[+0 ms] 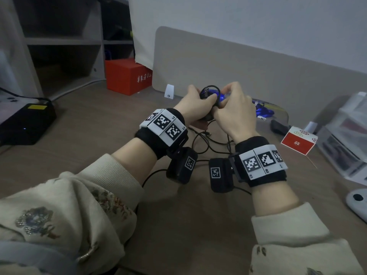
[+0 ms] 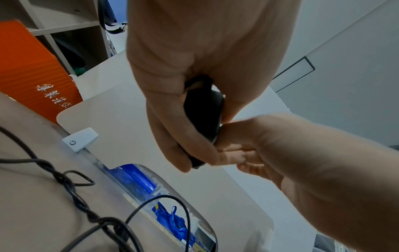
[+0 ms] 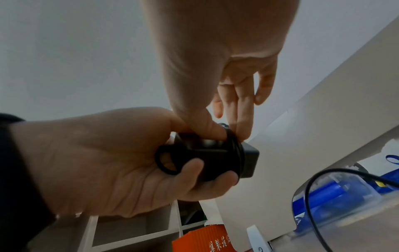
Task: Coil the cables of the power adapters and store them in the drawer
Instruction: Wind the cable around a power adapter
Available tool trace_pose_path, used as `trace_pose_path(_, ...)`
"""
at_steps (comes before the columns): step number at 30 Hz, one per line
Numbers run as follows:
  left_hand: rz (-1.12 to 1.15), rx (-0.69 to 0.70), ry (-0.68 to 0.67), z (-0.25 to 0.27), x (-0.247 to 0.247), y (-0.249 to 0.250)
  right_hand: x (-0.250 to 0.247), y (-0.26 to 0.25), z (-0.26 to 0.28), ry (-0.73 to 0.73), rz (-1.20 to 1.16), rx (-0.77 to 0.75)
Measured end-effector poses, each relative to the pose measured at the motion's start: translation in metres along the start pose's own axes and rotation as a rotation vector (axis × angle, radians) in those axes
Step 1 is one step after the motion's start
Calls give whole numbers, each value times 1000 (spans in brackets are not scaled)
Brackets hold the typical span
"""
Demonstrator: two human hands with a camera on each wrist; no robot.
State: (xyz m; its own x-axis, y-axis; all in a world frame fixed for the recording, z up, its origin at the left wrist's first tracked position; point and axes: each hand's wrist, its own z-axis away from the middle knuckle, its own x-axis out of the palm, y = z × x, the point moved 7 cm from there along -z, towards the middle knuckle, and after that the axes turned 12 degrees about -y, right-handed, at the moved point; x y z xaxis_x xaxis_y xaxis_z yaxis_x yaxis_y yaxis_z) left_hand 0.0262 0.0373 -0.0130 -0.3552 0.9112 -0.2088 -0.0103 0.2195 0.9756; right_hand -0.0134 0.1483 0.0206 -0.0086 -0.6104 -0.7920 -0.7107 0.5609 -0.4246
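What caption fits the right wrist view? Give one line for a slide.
Left hand grips a black power adapter while right hand winds its cable around it.

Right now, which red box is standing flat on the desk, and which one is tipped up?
The big red box at the back left, near the shelves, stands flat. The small red-and-white box on the right, beside the clear plastic drawers, is tipped.

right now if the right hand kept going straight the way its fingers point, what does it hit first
The right hand already touches the black power adapter held in the left hand; its thumb presses the wound cable.
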Motion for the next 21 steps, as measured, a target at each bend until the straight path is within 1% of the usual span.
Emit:
trace_pose_path(3,-91,-5,-10,1,-1,1,2,-4,-1,-42,90,-32)
trace_pose_path(5,-117,-21,-15,0,-2,-1,6,-4,-1,-73,106,-40)
trace_pose_path(10,-164,-47,-31,-3,-3,-4,12,3,-3,-114,26,-7)
trace_pose_path(15,-95,-82,-55,-4,-4,-8,11,5,0,-182,-58,10)
trace_pose_path(19,-105,-60,-57,-3,-1,-7,15,13,-3,-196,-108,61)
trace_pose_path(21,-126,-42,-54,-2,-1,-5,17,17,-5,-175,-130,91)
